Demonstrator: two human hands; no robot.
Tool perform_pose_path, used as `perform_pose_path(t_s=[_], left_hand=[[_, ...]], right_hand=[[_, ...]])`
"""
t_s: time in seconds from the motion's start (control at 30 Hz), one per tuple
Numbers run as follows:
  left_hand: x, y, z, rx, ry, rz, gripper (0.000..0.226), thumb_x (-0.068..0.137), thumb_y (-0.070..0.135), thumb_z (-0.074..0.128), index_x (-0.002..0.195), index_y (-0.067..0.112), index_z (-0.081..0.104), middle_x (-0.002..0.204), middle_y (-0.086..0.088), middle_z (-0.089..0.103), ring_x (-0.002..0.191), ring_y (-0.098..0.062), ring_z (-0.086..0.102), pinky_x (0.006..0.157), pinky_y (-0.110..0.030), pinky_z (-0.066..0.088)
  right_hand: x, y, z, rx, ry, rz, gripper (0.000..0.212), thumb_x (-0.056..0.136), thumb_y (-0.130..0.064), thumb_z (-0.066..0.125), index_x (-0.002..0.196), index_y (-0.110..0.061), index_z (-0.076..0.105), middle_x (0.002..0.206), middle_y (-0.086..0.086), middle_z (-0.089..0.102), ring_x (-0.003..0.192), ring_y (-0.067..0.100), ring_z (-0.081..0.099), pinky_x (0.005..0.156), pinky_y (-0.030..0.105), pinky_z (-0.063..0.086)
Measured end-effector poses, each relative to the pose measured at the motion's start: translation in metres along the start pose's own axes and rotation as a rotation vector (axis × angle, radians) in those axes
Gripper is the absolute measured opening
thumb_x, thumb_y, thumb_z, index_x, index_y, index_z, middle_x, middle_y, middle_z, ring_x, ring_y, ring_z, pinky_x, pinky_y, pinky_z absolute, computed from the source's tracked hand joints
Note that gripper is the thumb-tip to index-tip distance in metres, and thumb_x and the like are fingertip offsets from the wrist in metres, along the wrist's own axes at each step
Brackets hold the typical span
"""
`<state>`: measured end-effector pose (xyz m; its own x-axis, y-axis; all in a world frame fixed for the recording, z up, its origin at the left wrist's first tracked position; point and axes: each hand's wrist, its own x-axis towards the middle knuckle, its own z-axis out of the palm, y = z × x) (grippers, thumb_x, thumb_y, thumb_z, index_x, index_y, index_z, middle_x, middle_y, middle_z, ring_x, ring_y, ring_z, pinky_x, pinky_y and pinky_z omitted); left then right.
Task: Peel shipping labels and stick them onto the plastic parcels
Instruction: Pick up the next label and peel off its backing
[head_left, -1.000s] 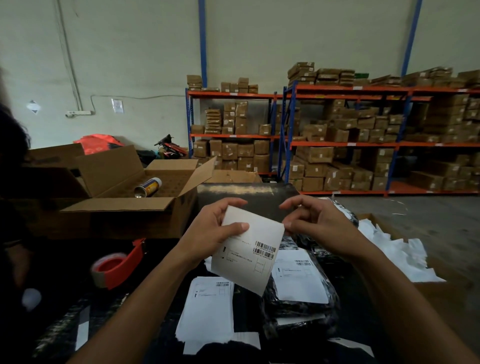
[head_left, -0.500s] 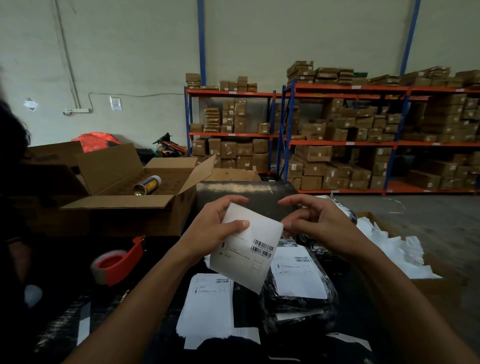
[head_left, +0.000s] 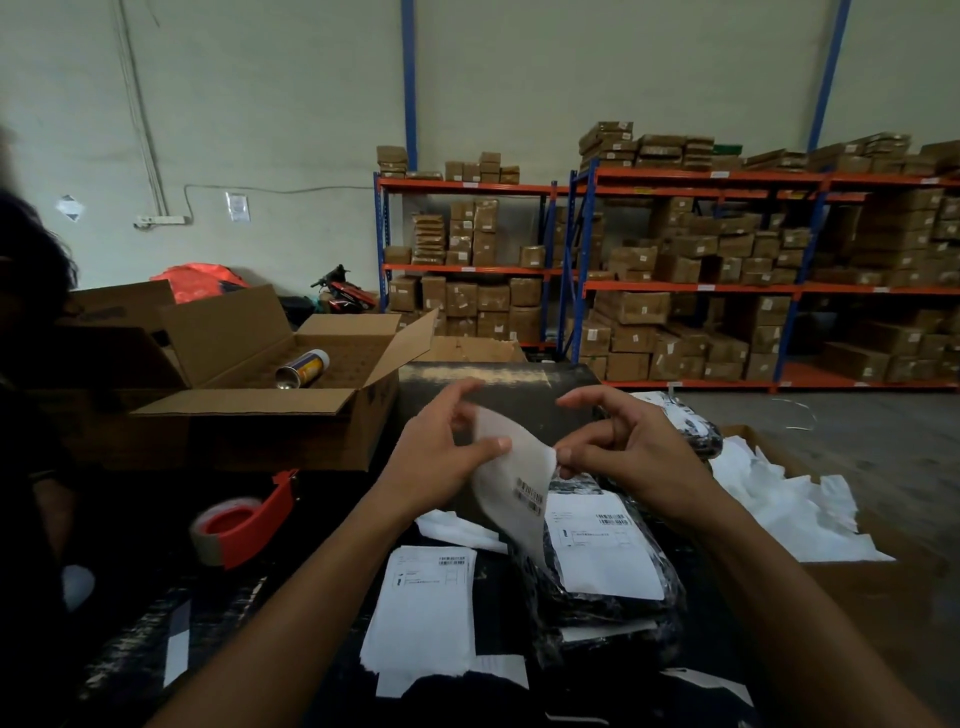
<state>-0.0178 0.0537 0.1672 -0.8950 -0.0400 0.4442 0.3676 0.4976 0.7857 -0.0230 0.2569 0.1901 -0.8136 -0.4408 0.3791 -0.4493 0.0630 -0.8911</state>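
I hold a white shipping label up over the dark table, curled and turned edge-on. My left hand pinches its upper left part with thumb on the front. My right hand pinches its right edge with thumb and finger. Below lies a black plastic parcel with a label stuck on its top. A stack of loose labels lies on the table to the parcel's left.
A red tape dispenser sits at left, beside an open cardboard box holding a can. A box of discarded white backing sheets is at right. Another person's dark shape is at far left. Shelves of cartons stand behind.
The label has turned from flat and facing me to curled and edge-on, and my right hand has closed onto its right edge.
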Motion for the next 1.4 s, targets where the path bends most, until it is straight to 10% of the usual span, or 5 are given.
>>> perform_pose_path(t_s=[0.2, 0.83, 1.4], left_hand=[[-0.018, 0.014, 0.018, 0.008, 0.225, 0.166, 0.038, 0.082, 0.016, 0.072, 0.117, 0.022, 0.06, 0.088, 0.004, 0.061, 0.081, -0.006, 0.058, 0.069, -0.013, 0.047], [-0.029, 0.007, 0.029, 0.045, 0.114, 0.361, 0.026, 0.088, 0.017, 0.065, 0.113, 0.015, 0.07, 0.087, 0.004, 0.07, 0.084, -0.008, 0.063, 0.075, -0.019, 0.054], [-0.035, 0.019, 0.03, 0.144, 0.01, 0.365, 0.029, 0.089, 0.021, 0.064, 0.118, 0.018, 0.067, 0.084, 0.018, 0.059, 0.082, -0.007, 0.062, 0.075, -0.025, 0.057]], right_hand=[[0.002, 0.009, 0.015, 0.067, 0.113, -0.045, 0.034, 0.078, 0.008, 0.066, 0.102, -0.014, 0.053, 0.072, 0.012, 0.074, 0.064, 0.019, 0.068, 0.067, 0.022, 0.056], [-0.006, 0.012, 0.015, -0.019, 0.139, -0.051, 0.038, 0.083, -0.003, 0.066, 0.111, -0.026, 0.054, 0.076, 0.008, 0.075, 0.075, 0.019, 0.071, 0.078, 0.033, 0.057], [-0.014, 0.011, 0.01, 0.042, 0.15, -0.056, 0.037, 0.08, 0.004, 0.065, 0.104, -0.021, 0.051, 0.072, 0.002, 0.075, 0.072, 0.014, 0.072, 0.066, 0.014, 0.053]])
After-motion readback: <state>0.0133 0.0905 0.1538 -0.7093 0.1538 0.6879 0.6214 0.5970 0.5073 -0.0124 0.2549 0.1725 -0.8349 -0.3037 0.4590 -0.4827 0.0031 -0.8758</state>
